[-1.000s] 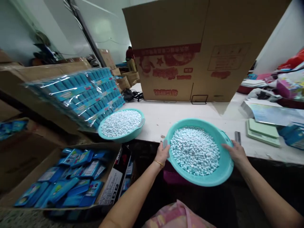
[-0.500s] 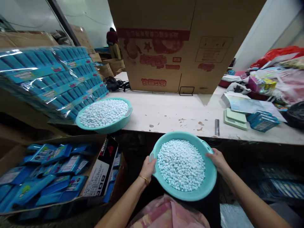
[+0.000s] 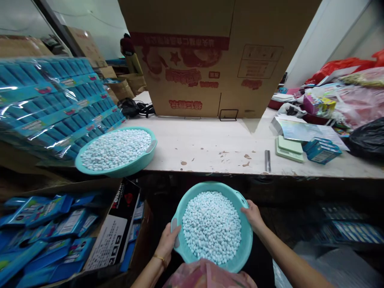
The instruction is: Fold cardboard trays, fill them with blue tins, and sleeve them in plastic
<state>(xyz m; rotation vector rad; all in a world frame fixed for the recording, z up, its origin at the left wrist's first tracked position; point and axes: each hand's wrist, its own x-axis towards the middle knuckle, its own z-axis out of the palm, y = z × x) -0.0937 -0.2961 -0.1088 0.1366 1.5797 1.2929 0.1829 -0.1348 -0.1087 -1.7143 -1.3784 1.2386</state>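
A turquoise plastic basin (image 3: 246, 250) is held between my two hands, low in front of my body and below the table's front edge. Many small pale blue-white pellets (image 3: 211, 226) fill its middle. My left hand (image 3: 168, 242) grips the grey-marked handle on its left rim, thumb on top. On the upper right rim, my right hand (image 3: 253, 216) is closed round the other handle. The fingers under both rims are hidden. A second turquoise basin (image 3: 132, 168), heaped with the same pellets, sits at the table's left front edge.
Behind the white table (image 3: 198, 140) stands a large cardboard box (image 3: 210, 60). Shrink-wrapped blue packs (image 3: 60, 100) are stacked left, above an open carton of blue packets (image 3: 45, 232). A pale green scale (image 3: 289, 148), metal strip (image 3: 267, 161) and blue boxes (image 3: 321, 150) lie right. A person (image 3: 129, 52) stands far back.
Both hands have drawn the held basin down and closer to my body, slightly leftward in view. My view has shifted a little, so the table things appear farther left.
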